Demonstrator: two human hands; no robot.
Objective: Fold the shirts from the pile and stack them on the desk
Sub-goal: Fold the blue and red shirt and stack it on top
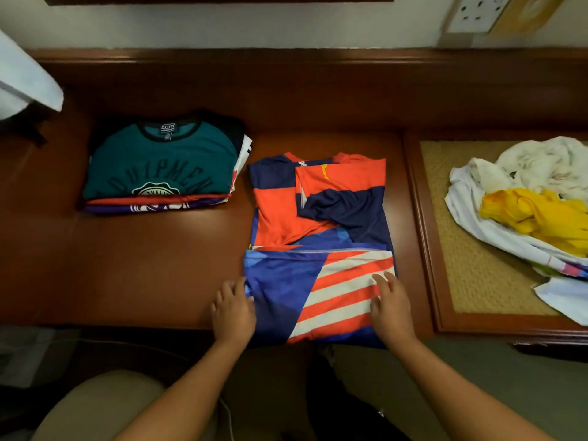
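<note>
An orange, navy and blue jersey [318, 237] lies lengthwise on the brown desk [143, 265], sleeves folded in, its striped bottom part folded up toward the front edge. My left hand [234, 308] rests at the fold's left edge, fingers on the cloth. My right hand [389, 302] lies flat on the striped right side. A stack of folded shirts [162, 167], teal one on top, sits at the back left. The unfolded pile [528, 202] of white and yellow shirts lies to the right.
The pile sits on a woven-topped side table [477, 281] next to the desk. A white object [25, 81] overhangs the far left corner. A wall socket [477, 14] is above at the right. My knees are below the desk edge.
</note>
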